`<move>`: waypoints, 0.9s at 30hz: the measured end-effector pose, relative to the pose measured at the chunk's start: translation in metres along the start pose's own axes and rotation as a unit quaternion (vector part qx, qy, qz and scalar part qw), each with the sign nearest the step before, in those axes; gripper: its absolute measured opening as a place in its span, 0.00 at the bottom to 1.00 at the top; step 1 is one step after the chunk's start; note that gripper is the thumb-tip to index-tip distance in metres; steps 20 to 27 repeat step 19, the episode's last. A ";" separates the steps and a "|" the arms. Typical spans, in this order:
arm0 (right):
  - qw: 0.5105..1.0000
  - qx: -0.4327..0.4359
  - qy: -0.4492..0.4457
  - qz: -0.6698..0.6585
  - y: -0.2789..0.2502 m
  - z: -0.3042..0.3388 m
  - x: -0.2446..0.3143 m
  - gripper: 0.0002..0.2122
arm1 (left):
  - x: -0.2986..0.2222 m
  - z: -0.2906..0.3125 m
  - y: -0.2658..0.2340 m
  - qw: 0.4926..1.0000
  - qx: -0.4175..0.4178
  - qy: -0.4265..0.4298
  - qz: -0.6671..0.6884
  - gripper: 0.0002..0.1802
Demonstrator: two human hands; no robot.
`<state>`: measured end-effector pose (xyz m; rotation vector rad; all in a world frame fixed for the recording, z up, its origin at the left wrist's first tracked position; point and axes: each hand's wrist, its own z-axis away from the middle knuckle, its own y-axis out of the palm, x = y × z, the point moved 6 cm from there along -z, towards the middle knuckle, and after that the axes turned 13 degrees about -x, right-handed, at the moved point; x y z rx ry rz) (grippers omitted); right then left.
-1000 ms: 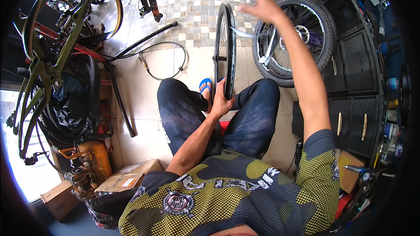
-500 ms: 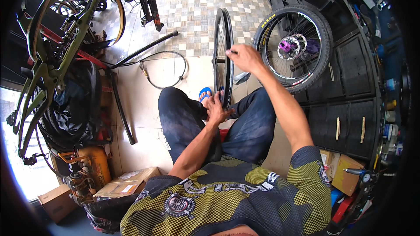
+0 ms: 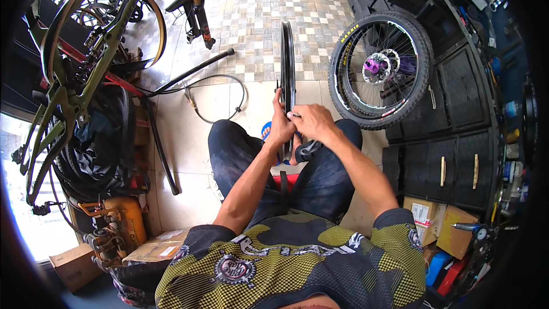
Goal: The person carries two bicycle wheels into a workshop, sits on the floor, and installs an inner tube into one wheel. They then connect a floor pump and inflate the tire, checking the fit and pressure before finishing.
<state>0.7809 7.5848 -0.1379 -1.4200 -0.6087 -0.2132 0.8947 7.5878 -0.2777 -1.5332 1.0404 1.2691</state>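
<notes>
A bare black bicycle wheel (image 3: 287, 60) stands nearly edge-on between my legs, with no tyre on its rim. My left hand (image 3: 279, 126) holds the near part of the rim, its fingers reaching forward along the left side. Just to the right, my right hand (image 3: 315, 121) is closed in a pinch at the rim, beside my left hand. A small dark thing shows at its fingertips, too small to name. The hands hide the stretch of rim between them.
A wheel with a knobbly tyre (image 3: 424, 51) leans against black drawers (image 3: 440, 160) on the right. A looped cable (image 3: 243, 94) and a black tube (image 3: 194, 71) lie ahead left. Beyond them stand a green bike frame (image 3: 108, 40) and a fork (image 3: 197, 14). Cardboard boxes (image 3: 157, 246) sit near left.
My right hand has come nearer and lower along the rim, beside my left. My left hand has moved forward on the rim. The wheel now shows more edge-on.
</notes>
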 end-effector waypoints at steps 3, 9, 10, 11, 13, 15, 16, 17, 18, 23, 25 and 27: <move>0.999 0.020 -0.037 0.002 -0.019 -0.018 -0.021 0.16 | -0.033 0.021 0.015 0.998 0.044 -0.036 -0.018 0.59; 0.968 -0.093 0.019 -0.231 -0.155 -0.109 0.007 0.17 | -0.014 0.033 0.000 0.996 -0.001 0.069 -0.051 0.56; 0.940 -0.172 0.010 -0.294 -0.187 -0.123 -0.018 0.17 | -0.022 0.044 0.014 0.998 0.053 -0.021 -0.037 0.55; 0.938 -0.196 0.040 -0.283 -0.218 -0.123 0.001 0.17 | -0.027 0.053 0.006 0.990 0.072 -0.117 -0.044 0.53; 0.917 -0.263 -0.051 -0.296 -0.275 -0.138 0.006 0.17 | -0.025 0.063 0.013 0.996 0.075 -0.023 -0.039 0.52; 0.880 -0.300 0.022 -0.367 -0.296 -0.148 0.013 0.13 | -0.009 0.073 0.015 0.997 0.075 -0.020 -0.019 0.49; 0.882 -0.308 -0.002 -0.357 -0.303 -0.155 0.014 0.15 | 0.004 0.078 0.017 0.997 0.070 0.000 -0.015 0.48; 0.869 -0.344 -0.023 -0.354 -0.303 -0.159 0.012 0.14 | 0.016 0.082 0.020 0.997 0.067 0.019 -0.011 0.48; 0.860 -0.326 -0.039 -0.391 -0.296 -0.167 0.013 0.14 | 0.030 0.083 0.022 0.998 0.057 0.039 -0.008 0.48; 0.848 -0.312 -0.051 -0.425 -0.294 -0.168 0.003 0.14 | 0.038 0.086 0.024 0.997 0.049 0.053 -0.019 0.41; 0.848 -0.312 -0.051 -0.425 -0.294 -0.168 0.003 0.14 | 0.038 0.086 0.024 0.997 0.049 0.053 -0.019 0.41; 0.848 -0.312 -0.051 -0.425 -0.294 -0.168 0.003 0.14 | 0.038 0.086 0.024 0.997 0.049 0.053 -0.019 0.41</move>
